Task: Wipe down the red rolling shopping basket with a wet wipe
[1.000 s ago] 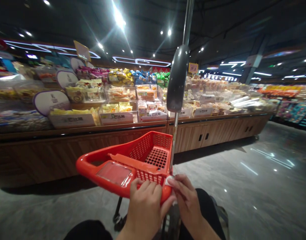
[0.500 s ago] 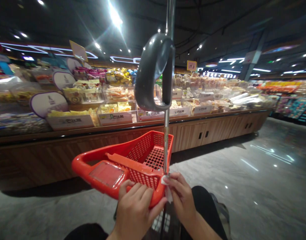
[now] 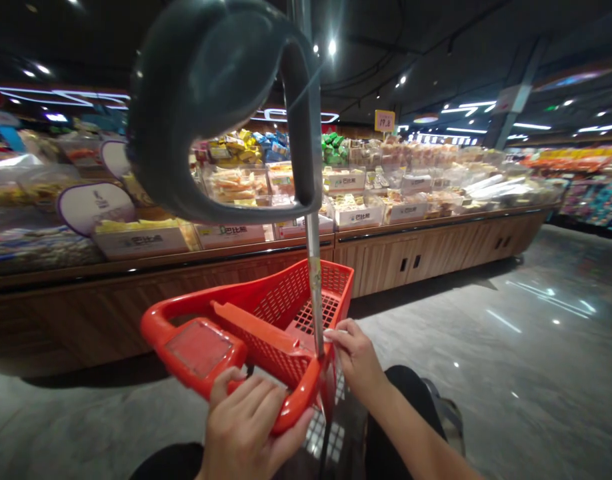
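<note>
A red plastic shopping cart (image 3: 221,293) stands before me, with a perforated basket and a looped handle. My left hand (image 3: 246,420) is closed around the near side of that handle. A metal pole (image 3: 313,280) rises from the cart's rim and carries a large grey loop grip (image 3: 171,127) close to the camera. Beside the foot of the pole, my right hand (image 3: 356,353) is pinched at the cart's right corner. A bit of white, tissue-like material shows at its fingertips, mostly hidden by the fingers.
A long wooden display counter (image 3: 386,267) runs across ahead, bearing clear bins of packaged snacks (image 3: 359,210). Price sign (image 3: 385,121) stands above them. Grey shiny floor (image 3: 486,360) lies to the right, with more shelves (image 3: 591,200) beyond. My knees are below.
The pole and grey grip have tilted left and look larger and closer. My right hand has moved slightly up and forward along the cart's corner. My left hand shifted a little left, still on the handle.
</note>
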`<action>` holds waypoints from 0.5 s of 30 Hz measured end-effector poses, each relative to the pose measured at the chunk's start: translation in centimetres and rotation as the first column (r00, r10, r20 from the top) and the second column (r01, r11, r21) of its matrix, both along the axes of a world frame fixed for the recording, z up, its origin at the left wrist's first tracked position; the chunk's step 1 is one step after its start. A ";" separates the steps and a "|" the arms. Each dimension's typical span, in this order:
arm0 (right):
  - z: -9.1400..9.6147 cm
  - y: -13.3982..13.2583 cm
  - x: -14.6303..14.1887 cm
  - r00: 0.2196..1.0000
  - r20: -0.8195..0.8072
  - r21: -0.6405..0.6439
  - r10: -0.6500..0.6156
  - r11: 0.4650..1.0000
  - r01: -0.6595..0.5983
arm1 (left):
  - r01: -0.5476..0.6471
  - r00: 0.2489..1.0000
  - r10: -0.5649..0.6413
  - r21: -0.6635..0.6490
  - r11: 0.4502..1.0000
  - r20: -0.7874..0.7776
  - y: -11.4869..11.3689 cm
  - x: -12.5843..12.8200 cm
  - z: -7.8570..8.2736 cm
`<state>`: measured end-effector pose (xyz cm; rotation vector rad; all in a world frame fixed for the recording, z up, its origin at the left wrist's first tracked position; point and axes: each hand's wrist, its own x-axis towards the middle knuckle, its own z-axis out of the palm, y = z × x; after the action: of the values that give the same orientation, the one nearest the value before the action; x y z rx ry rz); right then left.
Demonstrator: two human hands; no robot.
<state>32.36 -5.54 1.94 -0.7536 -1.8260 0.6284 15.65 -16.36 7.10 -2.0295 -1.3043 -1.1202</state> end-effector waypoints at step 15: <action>0.6 -0.7 0.1 0.999 0.046 -0.028 0.000 1.000 0.001 | 0.062 0.998 -0.062 -0.041 0.997 -0.005 0.1 -1.8 -1.1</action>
<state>32.47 -6.23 2.50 -0.7927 -1.8628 0.6419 13.88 -16.28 5.99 -2.1147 -1.2794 -1.1225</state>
